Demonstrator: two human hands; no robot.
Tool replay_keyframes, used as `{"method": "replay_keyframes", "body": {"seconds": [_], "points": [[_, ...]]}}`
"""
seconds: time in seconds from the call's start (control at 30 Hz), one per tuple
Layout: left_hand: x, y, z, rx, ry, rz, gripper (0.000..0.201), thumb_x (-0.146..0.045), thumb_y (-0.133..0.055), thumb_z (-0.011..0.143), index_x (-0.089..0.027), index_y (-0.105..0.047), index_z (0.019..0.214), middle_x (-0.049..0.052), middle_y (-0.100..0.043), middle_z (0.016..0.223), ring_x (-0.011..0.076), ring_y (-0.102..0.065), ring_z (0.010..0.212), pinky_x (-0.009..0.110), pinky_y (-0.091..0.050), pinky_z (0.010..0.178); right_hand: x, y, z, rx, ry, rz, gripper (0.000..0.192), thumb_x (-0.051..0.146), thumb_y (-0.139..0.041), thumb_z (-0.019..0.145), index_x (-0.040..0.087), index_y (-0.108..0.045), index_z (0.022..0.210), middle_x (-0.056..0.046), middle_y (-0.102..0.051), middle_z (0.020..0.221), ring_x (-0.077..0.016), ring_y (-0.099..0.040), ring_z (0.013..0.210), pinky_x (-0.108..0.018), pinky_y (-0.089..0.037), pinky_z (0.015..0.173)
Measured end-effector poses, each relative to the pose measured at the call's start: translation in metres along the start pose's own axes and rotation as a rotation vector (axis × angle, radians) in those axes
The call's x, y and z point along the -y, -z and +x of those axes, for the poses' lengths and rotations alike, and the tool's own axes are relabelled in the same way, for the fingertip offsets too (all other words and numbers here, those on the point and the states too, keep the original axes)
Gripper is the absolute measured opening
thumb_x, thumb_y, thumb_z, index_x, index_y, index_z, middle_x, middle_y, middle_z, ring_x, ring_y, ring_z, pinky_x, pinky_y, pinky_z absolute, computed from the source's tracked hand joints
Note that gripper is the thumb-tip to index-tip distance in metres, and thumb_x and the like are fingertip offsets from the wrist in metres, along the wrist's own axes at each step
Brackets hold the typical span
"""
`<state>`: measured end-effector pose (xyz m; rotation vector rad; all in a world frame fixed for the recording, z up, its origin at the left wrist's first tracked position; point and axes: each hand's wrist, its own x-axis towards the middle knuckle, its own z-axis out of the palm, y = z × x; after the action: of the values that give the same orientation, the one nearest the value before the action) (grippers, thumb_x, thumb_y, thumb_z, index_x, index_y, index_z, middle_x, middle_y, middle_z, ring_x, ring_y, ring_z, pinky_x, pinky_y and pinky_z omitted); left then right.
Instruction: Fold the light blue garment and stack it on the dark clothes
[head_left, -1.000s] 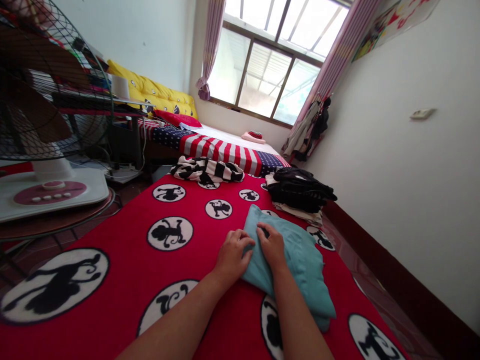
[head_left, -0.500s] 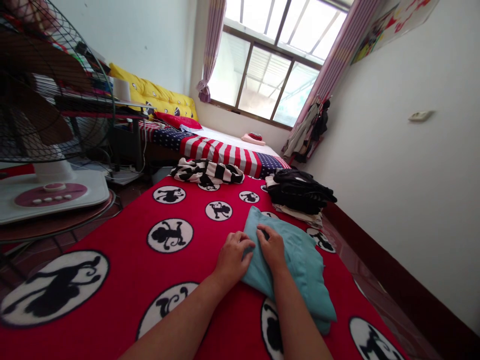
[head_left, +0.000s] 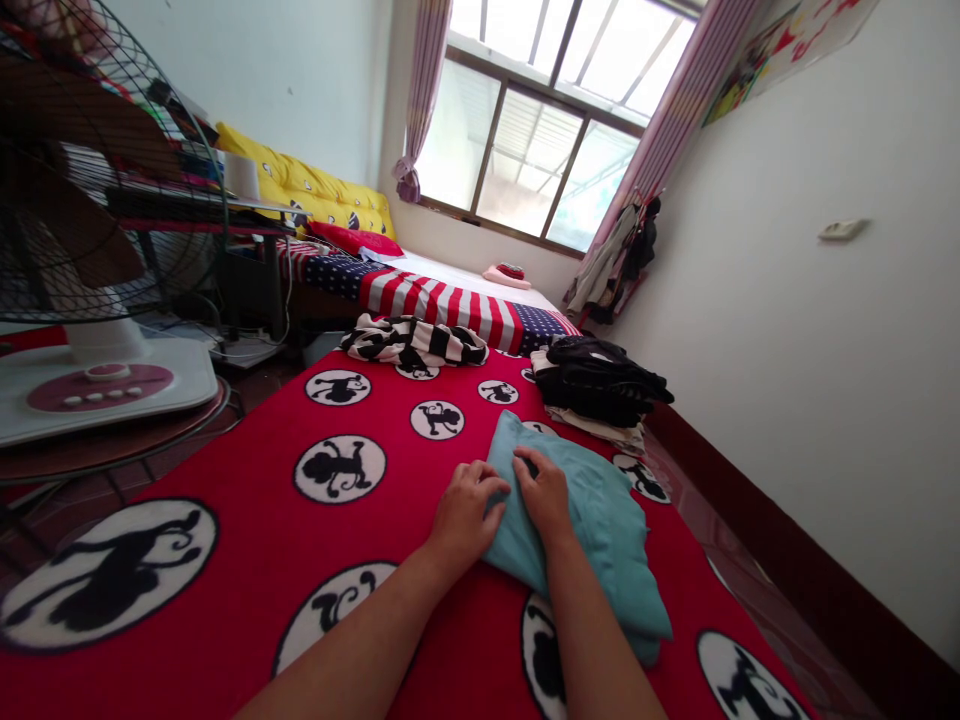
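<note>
Centrally: folded teal garment (head_left: 600, 530), flat on red blanket (head_left: 247, 520), toward its right side. Right hand (head_left: 546, 497) palm-down on the garment's left part, fingers loosely extended, gripping nothing. Left hand (head_left: 465, 515) just beside it at the cloth's left edge, fingers curled; pinching the edge or only pressing, cannot tell. Judged step: pressing the fold flat. Any further fold or lift calls for a firm hold on an edge first. Beyond: black clothes stack (head_left: 596, 385); striped garment (head_left: 412, 340); fan (head_left: 97, 370), well apart.
</note>
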<state>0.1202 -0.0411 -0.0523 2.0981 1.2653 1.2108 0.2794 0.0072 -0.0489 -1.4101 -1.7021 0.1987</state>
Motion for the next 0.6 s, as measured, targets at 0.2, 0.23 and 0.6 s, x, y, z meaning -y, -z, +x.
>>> {"method": "replay_keyframes", "body": {"seconds": [0.2, 0.23, 0.6], "points": [[-0.0010, 0.0002, -0.0005, 0.002, -0.001, 0.004, 0.025, -0.011, -0.060, 0.078, -0.023, -0.069, 0.099, 0.005, -0.059, 0.106, 0.0220, -0.049, 0.103, 0.038, -0.044, 0.095, 0.0000, 0.0001, 0.0003, 0.002, -0.001, -0.002, 0.026, 0.031, -0.051, 0.083, 0.020, -0.070, 0.098, -0.008, -0.072, 0.104, -0.0252, -0.064, 0.102, -0.041, -0.046, 0.095], [-0.0010, 0.0003, -0.0003, 0.003, -0.003, 0.004, 0.025, -0.011, -0.060, 0.078, -0.023, -0.069, 0.098, 0.005, -0.059, 0.106, 0.0220, -0.049, 0.103, 0.038, -0.044, 0.095, 0.0000, 0.0002, 0.0003, 0.001, -0.002, -0.003, 0.026, 0.031, -0.051, 0.083, 0.020, -0.070, 0.098, -0.008, -0.072, 0.104, -0.0252, -0.064, 0.102, -0.041, -0.046, 0.095], [-0.0012, 0.0007, 0.0001, 0.002, 0.002, 0.005, 0.026, -0.011, -0.060, 0.078, -0.025, -0.068, 0.098, 0.004, -0.059, 0.106, 0.0220, -0.050, 0.103, 0.038, -0.045, 0.095, 0.0017, 0.0008, 0.0004, -0.003, 0.007, -0.006, 0.026, 0.030, -0.051, 0.083, 0.020, -0.070, 0.097, -0.008, -0.072, 0.103, -0.0252, -0.064, 0.101, -0.041, -0.047, 0.094]]}}
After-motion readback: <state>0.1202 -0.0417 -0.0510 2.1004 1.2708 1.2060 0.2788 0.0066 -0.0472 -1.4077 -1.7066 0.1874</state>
